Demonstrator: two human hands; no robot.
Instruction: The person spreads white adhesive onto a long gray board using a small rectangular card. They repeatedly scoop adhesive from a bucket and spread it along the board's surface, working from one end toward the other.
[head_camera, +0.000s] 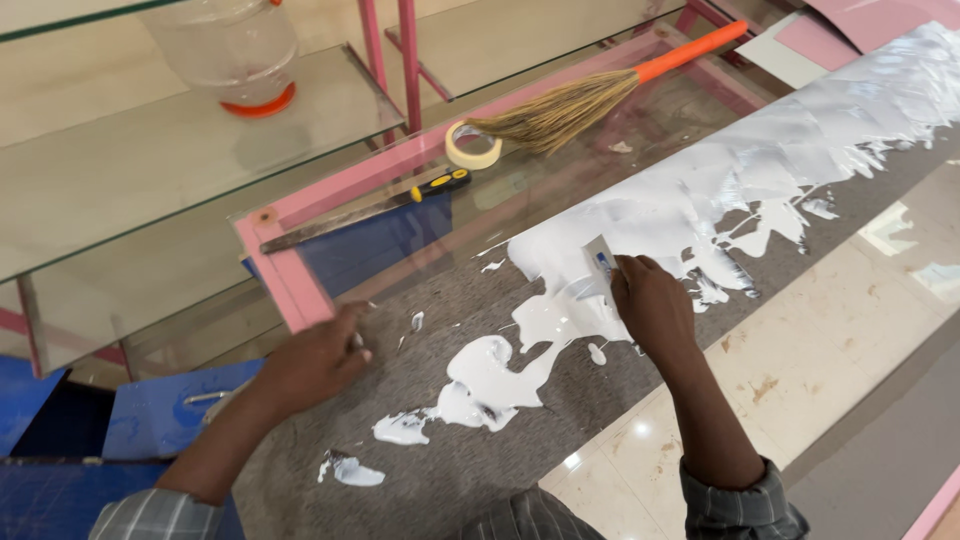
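A long grey board (520, 430) lies across a pink frame, partly covered with wet white glue (700, 200). My right hand (652, 305) grips a small flat scraper (598, 262) whose edge rests in the glue near the board's middle. My left hand (320, 355) lies flat, fingers down, on the bare grey surface at the board's left edge, next to the pink frame (285, 275). Blobs of glue (480, 385) sit between my two hands.
On the glass beside the board lie a hand saw with a yellow-black handle (375, 208), a roll of tape (472, 147) and a broom with an orange handle (600, 95). A clear plastic jar (235, 45) stands on a glass shelf. Blue sheets (160, 410) lie below left.
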